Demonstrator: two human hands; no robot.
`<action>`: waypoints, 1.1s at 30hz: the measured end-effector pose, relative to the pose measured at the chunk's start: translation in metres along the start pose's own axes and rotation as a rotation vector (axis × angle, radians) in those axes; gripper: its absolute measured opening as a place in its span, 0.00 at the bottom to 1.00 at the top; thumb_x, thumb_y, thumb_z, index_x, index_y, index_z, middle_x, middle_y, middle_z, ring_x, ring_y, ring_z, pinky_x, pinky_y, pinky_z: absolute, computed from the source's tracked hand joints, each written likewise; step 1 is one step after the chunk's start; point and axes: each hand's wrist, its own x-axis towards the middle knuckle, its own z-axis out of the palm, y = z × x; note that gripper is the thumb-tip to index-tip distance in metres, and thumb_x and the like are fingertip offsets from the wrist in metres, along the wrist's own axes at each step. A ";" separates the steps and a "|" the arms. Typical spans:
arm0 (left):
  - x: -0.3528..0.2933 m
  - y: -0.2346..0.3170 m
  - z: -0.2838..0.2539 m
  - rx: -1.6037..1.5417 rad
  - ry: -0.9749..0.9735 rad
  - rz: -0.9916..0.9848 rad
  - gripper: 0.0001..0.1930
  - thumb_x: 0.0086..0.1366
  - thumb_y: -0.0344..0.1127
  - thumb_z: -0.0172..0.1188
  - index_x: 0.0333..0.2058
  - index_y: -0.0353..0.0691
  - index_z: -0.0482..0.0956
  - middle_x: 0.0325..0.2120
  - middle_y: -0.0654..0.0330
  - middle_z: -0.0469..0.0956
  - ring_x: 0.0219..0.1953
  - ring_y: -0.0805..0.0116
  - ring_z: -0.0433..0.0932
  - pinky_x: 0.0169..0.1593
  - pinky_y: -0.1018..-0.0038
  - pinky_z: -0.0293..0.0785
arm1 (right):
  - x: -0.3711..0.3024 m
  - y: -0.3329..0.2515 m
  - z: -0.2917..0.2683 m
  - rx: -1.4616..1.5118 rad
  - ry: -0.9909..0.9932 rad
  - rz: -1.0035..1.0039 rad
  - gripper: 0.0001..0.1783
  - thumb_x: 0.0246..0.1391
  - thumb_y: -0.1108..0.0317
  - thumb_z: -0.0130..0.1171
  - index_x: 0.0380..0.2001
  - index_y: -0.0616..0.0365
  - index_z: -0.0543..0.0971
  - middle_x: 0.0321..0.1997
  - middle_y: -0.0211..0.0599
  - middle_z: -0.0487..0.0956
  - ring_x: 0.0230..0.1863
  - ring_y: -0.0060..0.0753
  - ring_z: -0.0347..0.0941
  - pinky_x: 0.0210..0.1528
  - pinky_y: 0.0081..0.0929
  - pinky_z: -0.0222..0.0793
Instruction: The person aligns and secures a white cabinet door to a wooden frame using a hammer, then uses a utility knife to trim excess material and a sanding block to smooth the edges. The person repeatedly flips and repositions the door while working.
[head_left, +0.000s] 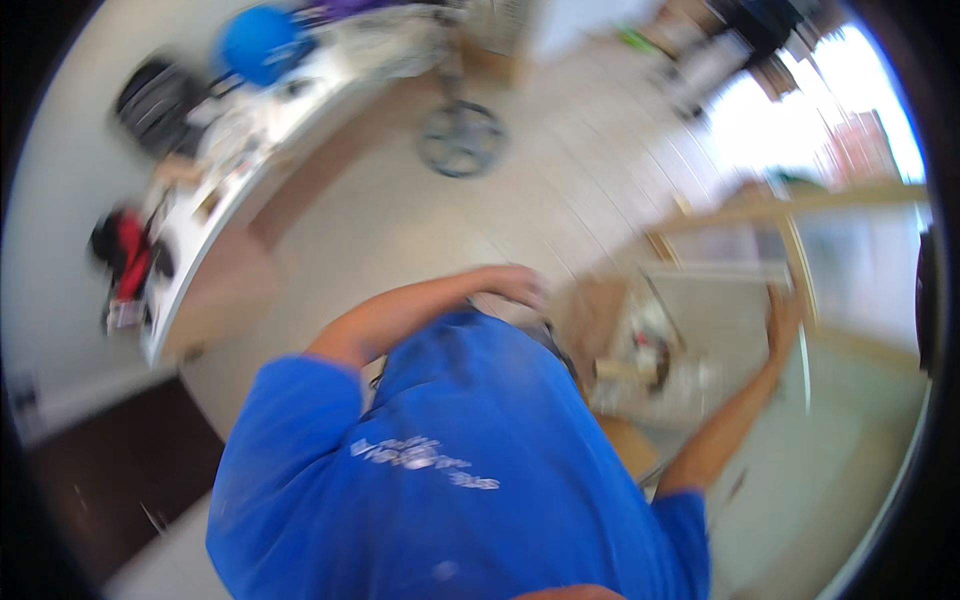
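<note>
Left hand (515,287) in front of the blue shirt (480,450), well apart from the pale wooden frame (794,250), which stands off to its right; fingers look loosely curled, nothing visible in them, but blur: can't tell if closed. Frame: long top rail runs across toward the right rim, upright drops from it, leaning slightly. Thin white strip (715,273) runs sideways below the rail, ending by that upright. Right hand (782,315) clearly the nearer one, arm stretched out, at the strip's right end and just beside the upright; can't tell whether it is clamped on either or only touching. Counts, left to right: one dark brown panel (125,480), one red-and-black bag (130,250), one black backpack (158,105), one white counter (190,235) with small items too blurred to count, one blue round object (262,46), one grey wheel-like ring (462,140), two hands, one short wooden block (622,370), one strip, one frame.
</note>
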 end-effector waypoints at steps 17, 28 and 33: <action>-0.484 -0.052 0.168 -0.897 1.373 -1.425 0.18 0.72 0.39 0.59 0.55 0.35 0.75 0.46 0.51 0.80 0.43 0.58 0.82 0.41 0.62 0.82 | 0.017 0.059 0.022 -0.430 0.117 0.122 0.37 0.56 0.40 0.69 0.65 0.44 0.78 0.66 0.51 0.76 0.70 0.57 0.66 0.74 0.54 0.55; -0.579 -0.021 -0.097 0.643 2.063 -1.109 0.24 0.67 0.48 0.65 0.48 0.28 0.79 0.40 0.42 0.82 0.47 0.43 0.80 0.52 0.54 0.74 | 0.029 0.036 0.030 -0.717 0.164 0.193 0.31 0.66 0.36 0.54 0.57 0.49 0.81 0.57 0.46 0.82 0.61 0.55 0.74 0.60 0.55 0.67; -0.666 -0.036 -0.235 0.350 2.174 -1.274 0.41 0.60 0.52 0.72 0.60 0.24 0.70 0.56 0.32 0.69 0.58 0.38 0.73 0.62 0.56 0.71 | 0.026 0.020 0.032 -0.798 0.175 0.282 0.33 0.65 0.35 0.55 0.57 0.50 0.81 0.58 0.51 0.82 0.60 0.57 0.75 0.60 0.56 0.67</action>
